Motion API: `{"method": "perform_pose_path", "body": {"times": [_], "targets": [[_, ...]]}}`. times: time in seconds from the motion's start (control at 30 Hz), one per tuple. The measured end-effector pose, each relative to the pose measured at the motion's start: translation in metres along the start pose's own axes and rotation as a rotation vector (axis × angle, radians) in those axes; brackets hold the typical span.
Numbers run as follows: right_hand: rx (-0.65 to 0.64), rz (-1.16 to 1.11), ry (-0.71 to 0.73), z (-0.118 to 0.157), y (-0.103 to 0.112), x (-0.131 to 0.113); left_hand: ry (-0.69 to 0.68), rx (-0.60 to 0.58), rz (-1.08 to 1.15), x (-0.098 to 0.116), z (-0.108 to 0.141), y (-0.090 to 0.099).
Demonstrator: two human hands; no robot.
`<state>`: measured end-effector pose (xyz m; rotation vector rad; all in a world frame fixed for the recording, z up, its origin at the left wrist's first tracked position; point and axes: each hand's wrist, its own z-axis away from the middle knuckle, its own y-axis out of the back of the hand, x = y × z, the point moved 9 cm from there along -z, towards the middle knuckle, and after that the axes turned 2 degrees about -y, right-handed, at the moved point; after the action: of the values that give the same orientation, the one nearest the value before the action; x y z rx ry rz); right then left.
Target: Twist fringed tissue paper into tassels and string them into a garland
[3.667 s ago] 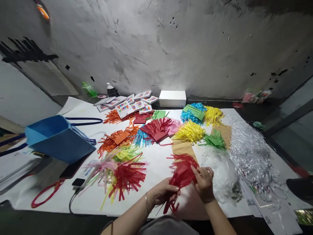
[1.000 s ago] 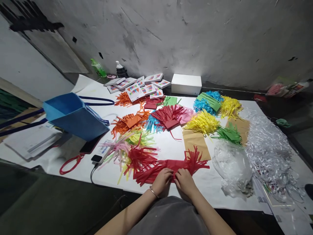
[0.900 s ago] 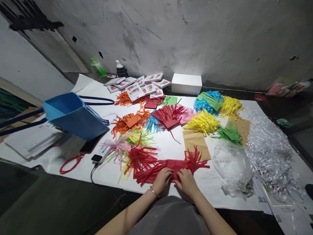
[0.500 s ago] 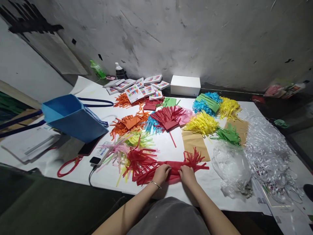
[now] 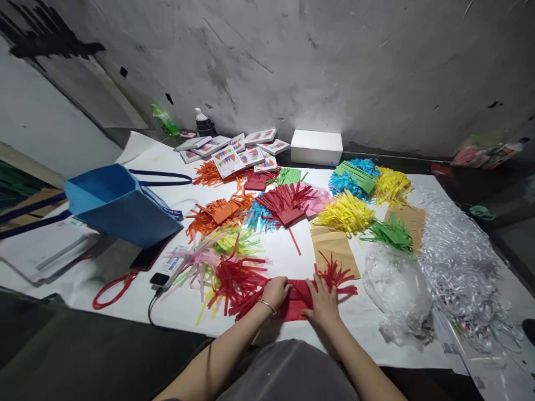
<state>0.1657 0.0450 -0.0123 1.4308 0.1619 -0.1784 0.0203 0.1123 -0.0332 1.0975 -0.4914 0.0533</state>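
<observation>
A sheet of red fringed tissue paper (image 5: 297, 311) lies at the table's front edge, its cut strips fanning out to both sides. My left hand (image 5: 276, 293), with a bracelet at the wrist, has its fingers curled down on the paper's left part, gripping it. Flat on the right part rests my right hand (image 5: 324, 301), fingers spread and thumb apart. Just left of my left hand is a heap of red strips (image 5: 240, 278). Beyond my right hand lies a sheet of brown paper (image 5: 333, 245).
Fringed paper tassels, such as a yellow bundle (image 5: 345, 213), lie across the table's middle. A clear plastic bag (image 5: 397, 284) and silver strands (image 5: 460, 262) are at right. Left are a blue bag (image 5: 121, 206), red scissors (image 5: 112, 292) and a power bank (image 5: 169, 270). A white box (image 5: 316, 147) stands behind.
My right hand has opened from a pinch and now presses flat on the red paper. The paper's middle lies flatter, with more of it showing between my hands.
</observation>
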Motion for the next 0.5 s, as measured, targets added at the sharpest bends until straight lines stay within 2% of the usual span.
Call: {"method": "perform_pose_path", "body": {"times": [0.07,0.17,0.2,0.27,0.37,0.43,0.5], "targets": [[0.077,0.023,-0.103,0.011,0.0,0.022,0.0,-0.006,-0.008,0.0,-0.001,0.0],[0.227,0.025,-0.263,0.029,0.016,0.046,-0.008,-0.011,-0.015,0.0,-0.002,0.0],[0.267,0.013,-0.254,0.032,0.024,0.043,-0.011,-0.012,-0.017,0.001,-0.002,-0.001],[0.297,-0.022,-0.137,0.033,0.034,0.021,-0.018,-0.014,-0.022,0.002,-0.002,-0.001],[0.222,-0.062,0.052,0.02,0.034,-0.021,-0.029,-0.012,-0.032,0.003,0.0,-0.001],[0.162,-0.05,0.075,0.007,0.027,-0.035,-0.036,-0.006,-0.037,0.004,0.002,-0.001],[0.129,-0.009,0.03,-0.006,0.019,-0.033,-0.04,0.001,-0.04,0.004,0.004,-0.001]]}}
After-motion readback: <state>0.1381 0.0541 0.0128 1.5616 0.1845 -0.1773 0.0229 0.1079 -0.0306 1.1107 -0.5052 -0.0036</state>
